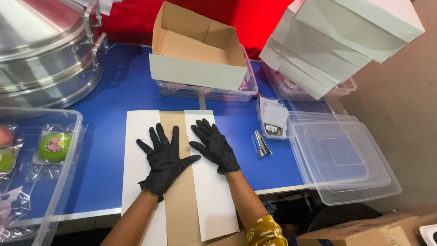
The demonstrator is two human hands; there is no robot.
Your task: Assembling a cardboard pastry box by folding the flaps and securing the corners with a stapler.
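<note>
Cardboard blank (180,182), unfolded, lies flat at six o'clock on the blue table (114,100); left hand (165,160) and right hand (214,146), black-gloved, fingers spread, press it. One assembled box (198,48) stands at twelve o'clock; this blank seems barely begun.

Big metal steamer (43,50) runs off the top-left corner. The flat cardboard sheet (182,182) slips under the bottom edge, partly covered by both gloved hands. The clear bin (68,150) is cropped at left, its wrapped contents only partly visible.
</note>
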